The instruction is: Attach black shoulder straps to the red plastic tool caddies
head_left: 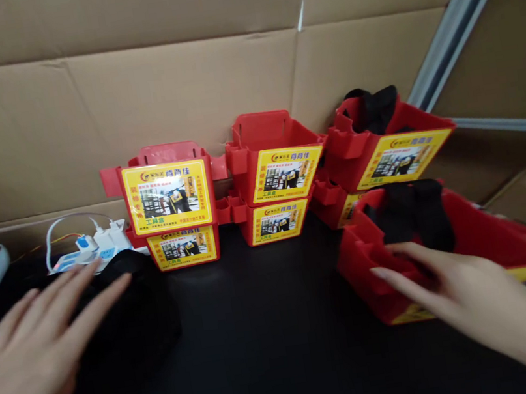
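On the right, my right hand (464, 288) is closed on the side of a red plastic tool box (368, 273), its thumb and forefinger at the small side holder. A black strap (437, 217) lies bundled inside that box, and part of its yellow label shows below my hand. My left hand (38, 349) is open, fingers stretched out above a rounded black bundle (136, 308). Whether the fingers touch the bundle is hard to tell, since both are dark or blurred there.
Stacked red tool boxes with yellow labels, left (169, 198), middle (289, 173) and right (403, 159), stand at the back of the black table (266, 348). A power strip with plugs (106, 240) lies behind my left hand. Cardboard (178, 91) walls the back.
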`<state>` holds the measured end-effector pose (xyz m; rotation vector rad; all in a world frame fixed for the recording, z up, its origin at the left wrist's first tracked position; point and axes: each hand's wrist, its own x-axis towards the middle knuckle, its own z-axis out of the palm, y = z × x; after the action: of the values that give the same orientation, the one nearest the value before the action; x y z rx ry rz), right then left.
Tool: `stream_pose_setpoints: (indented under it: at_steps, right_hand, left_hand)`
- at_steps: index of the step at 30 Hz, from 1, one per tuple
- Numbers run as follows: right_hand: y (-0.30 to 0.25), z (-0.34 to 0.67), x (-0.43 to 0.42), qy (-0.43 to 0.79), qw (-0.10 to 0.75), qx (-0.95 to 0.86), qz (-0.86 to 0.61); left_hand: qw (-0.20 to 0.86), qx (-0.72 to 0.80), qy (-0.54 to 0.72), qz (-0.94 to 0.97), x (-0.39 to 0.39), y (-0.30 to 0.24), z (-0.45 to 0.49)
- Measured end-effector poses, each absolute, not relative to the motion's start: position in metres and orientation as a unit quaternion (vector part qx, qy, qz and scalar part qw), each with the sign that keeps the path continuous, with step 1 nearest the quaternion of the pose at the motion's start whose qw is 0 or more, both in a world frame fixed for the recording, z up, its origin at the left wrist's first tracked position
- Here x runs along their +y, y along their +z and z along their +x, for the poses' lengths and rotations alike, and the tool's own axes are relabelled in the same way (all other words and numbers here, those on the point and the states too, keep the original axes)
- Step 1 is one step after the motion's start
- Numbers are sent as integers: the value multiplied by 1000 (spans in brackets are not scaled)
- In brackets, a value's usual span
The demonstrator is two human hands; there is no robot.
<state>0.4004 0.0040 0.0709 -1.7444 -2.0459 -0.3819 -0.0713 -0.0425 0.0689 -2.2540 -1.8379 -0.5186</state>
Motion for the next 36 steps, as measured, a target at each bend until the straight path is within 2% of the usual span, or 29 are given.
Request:
stream_pose_setpoints:
  at_steps: [4, 7, 10, 12, 14, 18, 21, 24, 26, 29, 30, 34, 36]
  right_hand:
    - [76, 338, -4, -64, 190, -814, -546]
    - [84, 301, -12, 35, 192, -851, -487]
    - [104, 279, -12, 161, 206, -874, -410]
    - [120, 275, -3, 195, 193, -879, -389]
    - [133, 275, 13, 179, 153, -883, -406]
    - [137, 270, 44, 209, 60, -895, -390]
    - [129, 261, 53, 353, 62, -883, -302]
    - [128, 259, 55, 511, 90, -821, -239]
    - [133, 263, 56, 558, 122, -790, -226]
    - [143, 271, 52, 491, 161, -816, -260]
    - [144, 272, 49, 444, 143, -840, -275]
    - [139, 270, 29, 232, -21, -921, -313]
    - [133, 266, 23, 141, -53, -930, -335]
  left_hand:
    - [127, -528, -94, -834, -47, 82, -4]
    - [151, -488, -153, -846, -32, 103, 26]
    - [131, -485, -203, -840, -7, 122, 44]
    - [113, -501, -207, -833, 9, 129, 54]
    - [77, -522, -184, -830, 22, 131, 62]
    - [-64, -481, -139, -863, 38, 132, 69]
    - [-112, -443, -137, -879, 43, 133, 64]
    - [-108, -414, -128, -895, 46, 133, 54]
    - [-93, -406, -125, -900, 47, 131, 48]
    - [-66, -414, -121, -900, 47, 127, 43]
    - [-58, -418, -118, -899, 47, 126, 43]
    - [-29, -433, -114, -893, 45, 124, 47]
    - [-24, -429, -117, -895, 45, 124, 48]
